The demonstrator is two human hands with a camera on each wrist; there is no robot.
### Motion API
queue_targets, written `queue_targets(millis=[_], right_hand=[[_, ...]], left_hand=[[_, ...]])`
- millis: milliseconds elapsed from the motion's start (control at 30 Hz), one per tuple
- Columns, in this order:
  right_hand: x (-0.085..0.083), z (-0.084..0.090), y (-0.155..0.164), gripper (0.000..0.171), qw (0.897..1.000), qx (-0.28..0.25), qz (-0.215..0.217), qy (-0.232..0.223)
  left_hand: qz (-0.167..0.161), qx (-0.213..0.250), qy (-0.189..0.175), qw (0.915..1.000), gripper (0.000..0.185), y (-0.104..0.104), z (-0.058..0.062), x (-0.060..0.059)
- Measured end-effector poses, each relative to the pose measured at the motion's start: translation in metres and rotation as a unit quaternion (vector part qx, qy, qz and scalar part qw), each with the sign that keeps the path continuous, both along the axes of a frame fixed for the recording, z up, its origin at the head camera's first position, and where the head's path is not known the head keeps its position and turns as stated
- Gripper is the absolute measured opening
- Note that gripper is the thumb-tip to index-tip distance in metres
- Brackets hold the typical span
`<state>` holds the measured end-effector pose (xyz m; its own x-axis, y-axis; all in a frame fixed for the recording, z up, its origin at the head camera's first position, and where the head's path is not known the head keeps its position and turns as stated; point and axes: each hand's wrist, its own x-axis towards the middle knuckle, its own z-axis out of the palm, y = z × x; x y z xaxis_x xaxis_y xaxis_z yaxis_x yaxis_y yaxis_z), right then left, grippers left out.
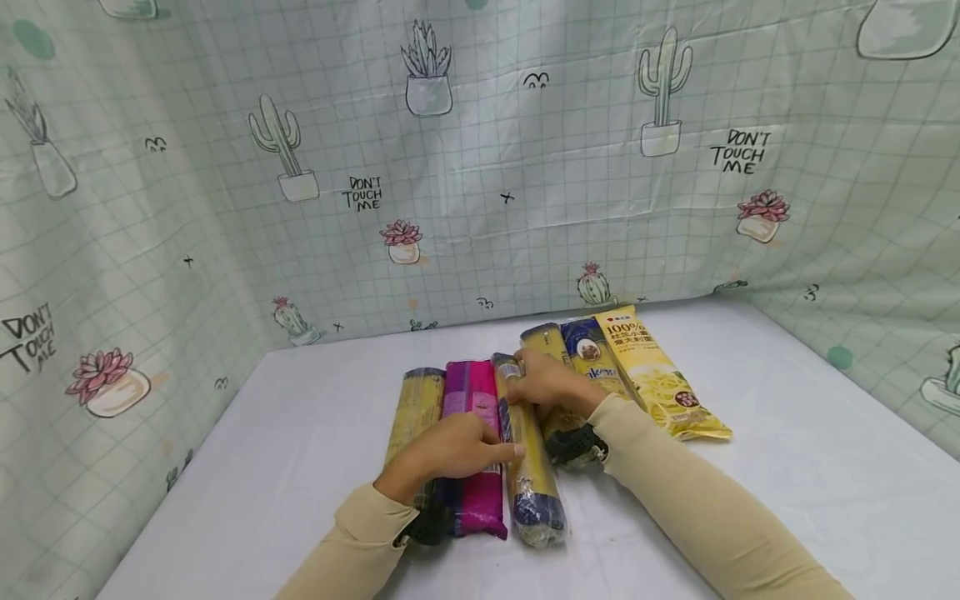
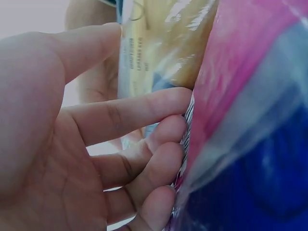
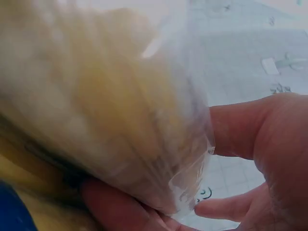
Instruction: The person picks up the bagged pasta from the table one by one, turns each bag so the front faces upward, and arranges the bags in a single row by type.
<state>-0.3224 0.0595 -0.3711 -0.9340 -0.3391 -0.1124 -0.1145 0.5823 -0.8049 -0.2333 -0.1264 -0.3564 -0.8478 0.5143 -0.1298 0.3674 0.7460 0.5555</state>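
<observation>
Six packets of noodles are lying side by side on the white surface (image 1: 750, 467) in the head view, their long axes running away from you. Your left hand (image 1: 450, 454) is resting flat across the pink packet (image 1: 474, 450), fingers stretched toward the yellow spaghetti packet (image 1: 528, 467) just to its right. Your right hand (image 1: 543, 385) is lying over the far end of that same spaghetti packet, fingers curled round it, so this hand is the nearer one to it. Further right are sitting a blue packet (image 1: 585, 354) and a yellow pasta bag (image 1: 660, 379).

From the left wrist, your fingers (image 2: 139, 115) are lying nearly straight, tips touching the pink packet's edge (image 2: 240, 72), pinching nothing.

From the right wrist, your thumb and fingers (image 3: 120, 211) are closing round the clear wrapper of the spaghetti packet (image 3: 96, 120), which is filling most of the view.
</observation>
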Motion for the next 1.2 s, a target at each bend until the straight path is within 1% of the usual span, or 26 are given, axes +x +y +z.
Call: queue_targets(millis=[133, 200, 400, 533, 733, 867, 1033, 1200], right_hand=[[-0.002, 0.002, 0.005, 0.082, 0.998, -0.054, -0.001, -0.033], [-0.003, 0.003, 0.007, 0.083, 0.997, -0.069, -0.002, -0.042], [-0.004, 0.005, 0.010, 0.084, 0.994, -0.086, -0.014, -0.059], [-0.005, 0.006, 0.012, 0.082, 0.992, -0.100, -0.018, -0.069], [-0.006, 0.004, 0.011, 0.081, 0.990, -0.117, -0.018, -0.080], [-0.005, 0.003, 0.011, 0.081, 0.988, -0.126, -0.025, -0.080], [-0.006, 0.001, 0.012, 0.081, 0.985, -0.146, -0.022, -0.088], [-0.009, 0.001, 0.011, 0.079, 0.981, -0.161, -0.032, -0.101]], left_hand=[[0.005, -0.012, -0.006, 0.9999, 0.052, 0.005, 0.000, 0.003], [0.007, -0.019, -0.005, 0.9998, 0.055, 0.006, -0.001, 0.004], [0.005, -0.042, 0.007, 0.9991, 0.061, 0.012, -0.003, 0.007], [0.013, -0.049, 0.005, 0.9987, 0.062, 0.014, -0.002, 0.007], [0.024, -0.053, 0.007, 0.9983, 0.062, 0.015, -0.003, 0.008], [0.030, -0.042, 0.006, 0.9986, 0.060, 0.016, -0.003, 0.008], [0.037, -0.020, -0.007, 0.9991, 0.059, 0.015, -0.004, 0.008], [0.056, 0.010, -0.024, 0.9981, 0.057, 0.012, -0.003, 0.009]])
